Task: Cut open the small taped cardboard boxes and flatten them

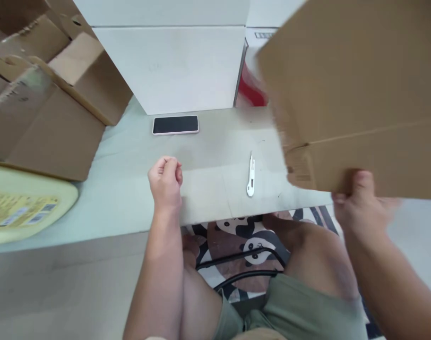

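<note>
A large brown cardboard piece (360, 99), creased across its lower part, is raised at the right. My right hand (365, 208) grips its lower edge with the thumb on the near face; the other fingers are partly hidden and blurred. My left hand (166, 178) is curled into a fist above the pale tabletop (208, 189), with nothing visible in it. A white utility knife (251, 177) lies on the table between my hands, its tip pointing away from me. Beyond my left hand a phone (176, 124) with a dark screen lies flat.
Folded cardboard boxes (48, 123) stand at the left, behind a pale yellow container (31, 203) with a label. A white box (176, 66) rises at the back, beside a red-and-white box (253, 80). Below the table's front edge are my legs and a panda-patterned mat (260, 255).
</note>
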### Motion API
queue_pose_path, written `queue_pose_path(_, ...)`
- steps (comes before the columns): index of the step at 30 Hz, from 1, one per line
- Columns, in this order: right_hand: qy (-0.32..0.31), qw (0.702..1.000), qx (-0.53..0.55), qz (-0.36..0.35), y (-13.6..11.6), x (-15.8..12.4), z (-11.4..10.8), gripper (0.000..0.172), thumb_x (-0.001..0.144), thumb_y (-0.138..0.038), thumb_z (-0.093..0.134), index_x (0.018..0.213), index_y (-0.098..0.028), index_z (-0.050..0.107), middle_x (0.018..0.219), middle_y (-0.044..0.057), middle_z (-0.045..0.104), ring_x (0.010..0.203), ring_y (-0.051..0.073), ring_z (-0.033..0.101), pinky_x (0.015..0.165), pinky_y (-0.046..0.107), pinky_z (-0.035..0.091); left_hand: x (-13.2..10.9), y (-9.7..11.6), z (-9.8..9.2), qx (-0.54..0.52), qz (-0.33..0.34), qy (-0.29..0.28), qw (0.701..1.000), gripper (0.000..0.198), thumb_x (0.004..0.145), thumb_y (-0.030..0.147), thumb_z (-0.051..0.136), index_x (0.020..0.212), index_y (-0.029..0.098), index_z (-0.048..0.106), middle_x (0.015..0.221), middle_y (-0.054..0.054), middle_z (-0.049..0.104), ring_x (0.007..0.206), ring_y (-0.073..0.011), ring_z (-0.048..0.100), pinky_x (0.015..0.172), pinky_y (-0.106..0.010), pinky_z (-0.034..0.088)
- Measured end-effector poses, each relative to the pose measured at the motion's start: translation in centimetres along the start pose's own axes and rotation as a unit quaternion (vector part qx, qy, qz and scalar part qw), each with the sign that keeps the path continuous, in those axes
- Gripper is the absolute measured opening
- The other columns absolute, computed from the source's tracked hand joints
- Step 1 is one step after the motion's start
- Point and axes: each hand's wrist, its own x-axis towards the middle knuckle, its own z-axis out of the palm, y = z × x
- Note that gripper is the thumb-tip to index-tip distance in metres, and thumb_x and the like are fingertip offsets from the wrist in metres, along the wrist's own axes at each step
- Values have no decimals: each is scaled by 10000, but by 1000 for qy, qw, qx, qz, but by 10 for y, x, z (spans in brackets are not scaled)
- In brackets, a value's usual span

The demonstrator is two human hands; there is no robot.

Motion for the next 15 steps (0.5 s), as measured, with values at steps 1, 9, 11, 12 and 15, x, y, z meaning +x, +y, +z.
queue_pose_path(1,75,997,0,-8,3,6,-15,576,581,-657,850,950,-318,565,884,23,695,570,202,638,381,356,485,-1,2,1,-3,-1,-1,1000,153,647,259,650,573,196,532,413,67,377,373,-53,269,370,-188,154)
queue_pose_path(9,97,966,-224,84,8,82,-26,105,759,-244,660,696,-255,577,608,50,638,453,195,597,534,414,527,-1,2,8,-19,-30,7,999,125,587,274,637,549,197,546,410,70,377,373,-51,272,374,-197,147)
queue_pose_path(11,54,939,-331,83,3,117,-2,205,840,-240,600,652,-175,647,648,159,676,533,196,642,557,387,507,-1,2,8,-21,-34,12,999,121,578,267,637,543,196,544,406,77,355,372,-45,254,375,-195,137)
queue_pose_path(12,43,938,-335,79,0,135,11,194,851,-212,587,724,-114,695,733,219,711,593,208,679,561,378,500,-1,2,9,-22,-36,13,999,121,573,261,636,538,195,541,406,82,339,372,-42,241,377,-193,132)
queue_pose_path(15,-24,942,-333,35,-7,179,49,297,828,-133,630,1089,-41,740,1094,263,749,890,202,738,685,327,510,0,2,8,-26,-38,19,999,130,564,247,634,523,195,522,417,96,288,381,-33,208,381,-189,120)
